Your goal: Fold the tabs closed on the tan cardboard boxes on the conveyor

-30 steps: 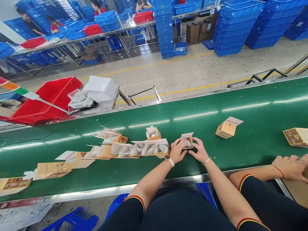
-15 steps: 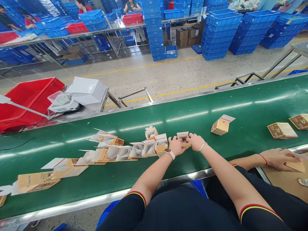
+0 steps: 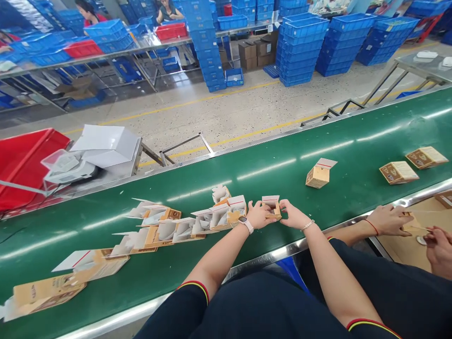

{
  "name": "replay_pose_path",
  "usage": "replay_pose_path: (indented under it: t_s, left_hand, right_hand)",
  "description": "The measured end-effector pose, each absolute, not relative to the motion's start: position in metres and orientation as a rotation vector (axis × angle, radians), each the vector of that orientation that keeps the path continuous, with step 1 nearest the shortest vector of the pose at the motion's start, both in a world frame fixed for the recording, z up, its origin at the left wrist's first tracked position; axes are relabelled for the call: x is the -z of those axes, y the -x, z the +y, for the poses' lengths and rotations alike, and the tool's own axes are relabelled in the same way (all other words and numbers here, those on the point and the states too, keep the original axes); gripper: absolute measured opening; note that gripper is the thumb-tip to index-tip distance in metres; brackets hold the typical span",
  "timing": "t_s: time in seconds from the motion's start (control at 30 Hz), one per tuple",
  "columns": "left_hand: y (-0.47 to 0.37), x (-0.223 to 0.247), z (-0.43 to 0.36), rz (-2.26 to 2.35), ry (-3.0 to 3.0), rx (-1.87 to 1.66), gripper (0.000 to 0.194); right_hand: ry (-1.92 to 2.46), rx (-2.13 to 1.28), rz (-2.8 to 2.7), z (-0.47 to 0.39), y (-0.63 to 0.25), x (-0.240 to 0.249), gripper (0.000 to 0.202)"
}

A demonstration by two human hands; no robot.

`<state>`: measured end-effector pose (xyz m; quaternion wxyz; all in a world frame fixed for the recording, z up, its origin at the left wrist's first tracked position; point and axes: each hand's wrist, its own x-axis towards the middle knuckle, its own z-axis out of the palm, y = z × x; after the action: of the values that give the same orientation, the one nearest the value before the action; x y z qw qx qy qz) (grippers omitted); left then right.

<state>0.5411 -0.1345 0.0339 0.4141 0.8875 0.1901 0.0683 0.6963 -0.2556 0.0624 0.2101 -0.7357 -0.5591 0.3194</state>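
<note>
A small open carton [image 3: 276, 213], brown and white-lined with its lid flap raised, stands on the green conveyor belt. My left hand [image 3: 259, 216] grips its left side, fingers at the back and thumb along the front. My right hand [image 3: 295, 215] is at the carton's right edge, with thumb and forefinger apart and a gap between them. Left of my left hand runs a row of open cartons [image 3: 183, 228] with pale grey contents I cannot make out. The inside of the carton at my hands is only partly visible.
One carton with a raised flap [image 3: 318, 177] sits farther right on the belt, and two closed cartons [image 3: 399, 173] lie beyond it. At right, a co-worker's hands [image 3: 388, 220] work over a cardboard surface. A red bin [image 3: 28, 165] and a scale [image 3: 68, 167] stand across the belt.
My right hand has drawn slightly right, off the carton's top, and its fingers have parted. The carton shows more of its opening. The view has shifted; the co-worker's hands have moved.
</note>
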Motion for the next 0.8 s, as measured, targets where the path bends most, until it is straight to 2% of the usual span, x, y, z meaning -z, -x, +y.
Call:
replay_pose_path:
  t_s: [0.07, 0.17, 0.3, 0.5, 0.67, 0.8]
  left_hand:
    - [-0.541, -0.024, -0.138, 0.523, -2.070, -0.395, 0.012]
    - [-0.545, -0.008, -0.150, 0.658, -1.769, -0.693, 0.023]
    - [-0.559, 0.005, -0.166, 0.874, -1.204, -0.729, 0.039]
    - [-0.579, 0.001, -0.168, 0.966, -1.074, -0.571, 0.025]
    - [-0.590, -0.018, -0.170, 1.014, -1.062, -0.498, 0.034]
    - [-0.569, -0.025, -0.197, 1.005, -1.096, -0.489, 0.040]
  right_hand:
    - [1.901, -0.732, -1.358, -0.264, -0.688, -0.049, 0.039]
    - [1.825, -0.522, -1.038, -0.267, -0.665, -0.025, 0.015]
    - [1.866, -0.305, -0.511, -0.253, -0.632, 0.001, 0.033]
    - [1.971, -0.155, -0.148, -0.227, -0.622, 0.017, 0.032]
    - [2.020, -0.141, -0.099, -0.237, -0.630, 0.009, 0.043]
    - [2.098, 0.079, -0.293, -0.243, -0.630, -0.027, 0.048]
